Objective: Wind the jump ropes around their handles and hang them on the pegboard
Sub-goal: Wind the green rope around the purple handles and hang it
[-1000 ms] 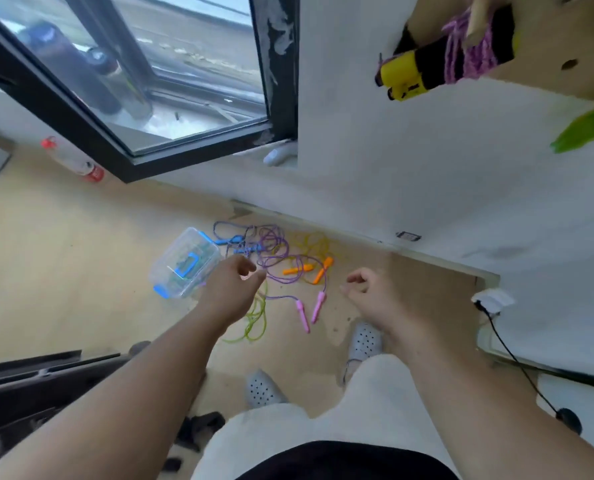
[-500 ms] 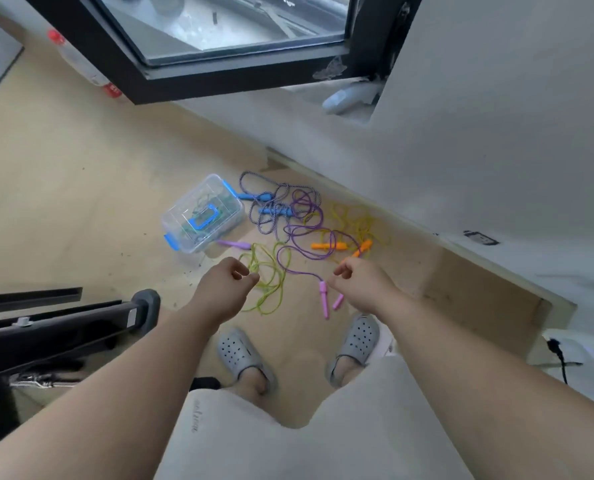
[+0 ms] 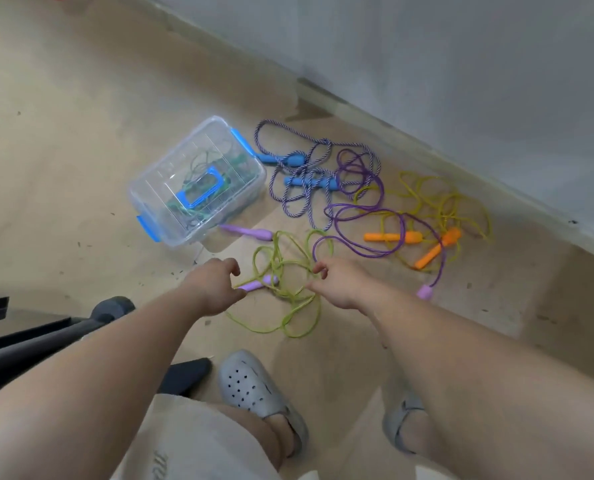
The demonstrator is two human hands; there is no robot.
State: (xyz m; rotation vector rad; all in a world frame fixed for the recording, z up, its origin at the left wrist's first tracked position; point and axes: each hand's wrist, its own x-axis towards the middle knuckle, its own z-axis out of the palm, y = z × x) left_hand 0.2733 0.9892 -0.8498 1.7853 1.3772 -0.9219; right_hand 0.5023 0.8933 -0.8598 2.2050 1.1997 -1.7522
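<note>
Jump ropes (image 3: 311, 182) litter tan floor (image 3: 81, 133) beside wall (image 3: 461, 64); left hand (image 3: 212, 289) and right hand (image 3: 340, 284) loosely curled, empty.

Clear glossy plastic box (image 3: 171, 192); braided cord rope (image 3: 299, 199) (matt); perforated rubbery clog (image 3: 250, 386).

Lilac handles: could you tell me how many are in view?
3: one handle beside the box, one at the left hand, one right of the right hand; hands may hide another.
</note>
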